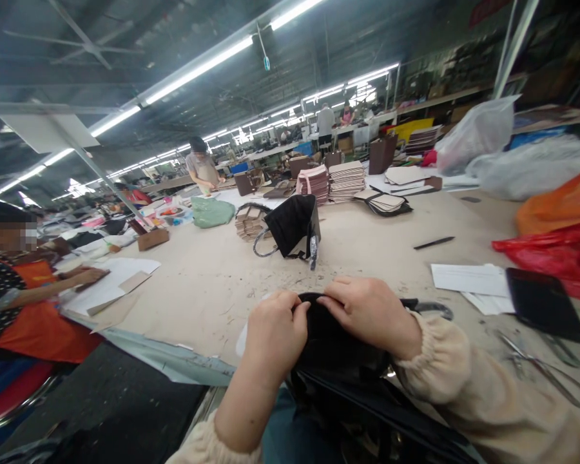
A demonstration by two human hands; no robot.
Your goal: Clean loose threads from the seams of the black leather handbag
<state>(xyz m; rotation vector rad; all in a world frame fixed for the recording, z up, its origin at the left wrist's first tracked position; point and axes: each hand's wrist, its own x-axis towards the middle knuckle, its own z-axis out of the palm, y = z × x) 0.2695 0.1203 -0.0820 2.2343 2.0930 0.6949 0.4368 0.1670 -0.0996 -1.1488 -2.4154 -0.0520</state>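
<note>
A black bag (338,348) lies open at the table's front edge, close to my body. My left hand (278,325) pinches the far rim of its opening between thumb and fingers. Just to the right, my right hand (367,312) grips the same rim, its fingertips partly inside the opening. A small gap separates the two hands. Beyond them a second black bag (292,225) stands on the table (198,277), with a wrapped handle at its side. The bag's lower part is dark and hard to make out.
Stacked pieces (347,182) stand at the back. At the right are a black tablet-like object (546,304), scissors (536,364), white papers (468,278) and a red plastic bag (560,248). A person in an orange apron (48,332) works at the left.
</note>
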